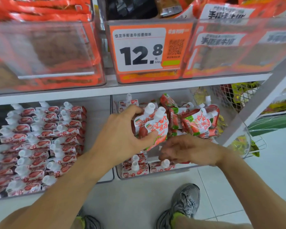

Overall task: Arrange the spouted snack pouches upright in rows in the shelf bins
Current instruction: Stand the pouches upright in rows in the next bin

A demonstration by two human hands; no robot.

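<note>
Two spouted pouches [153, 128] sit gathered in the left hand [122, 136] at frame centre, spouts up, likely ready for rowing into the right bin [155, 173]. The right hand [188, 150], fingers loosely curled, hovers below; whether it holds anything is unclear.

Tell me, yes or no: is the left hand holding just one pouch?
No. The left hand grips two spouted pouches together, both white caps showing side by side above its fingers.

I see the left bin [106, 177] packed with upright pouch rows [40, 142], right bin [155, 173] beside it, loose pouches [196, 124] heaped at its back, my left hand [122, 134] gripping two pouches [153, 128] above it, my right hand [188, 151] just right, price card [139, 50] on the shelf above.
</note>
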